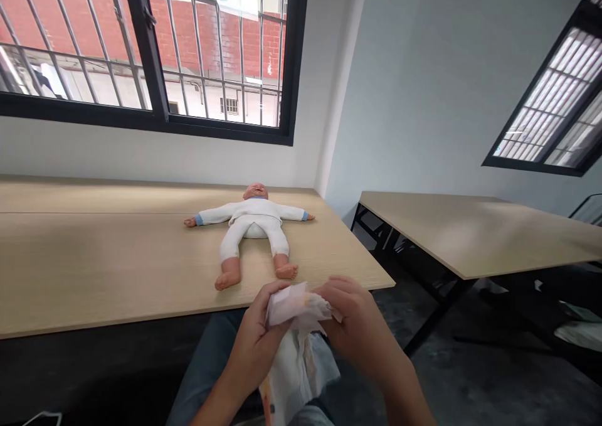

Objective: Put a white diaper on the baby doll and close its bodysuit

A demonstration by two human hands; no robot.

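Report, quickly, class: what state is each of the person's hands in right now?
Left hand: closed, holding the crumpled white bundle.
Right hand: closed, gripping the same bundle's other side.

Pale wooden table (117, 263), doll (256, 209) lying face-up

Your hands (356, 318) are bare. Your forearms (405, 388) are likewise bare as far as visible. You wear plain, muted blue trousers (205, 358).

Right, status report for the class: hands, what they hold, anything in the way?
Left hand, right hand: both gripping bundle. Bundle white, crumpled. No obstruction seen at hands; doll lying on table beyond.
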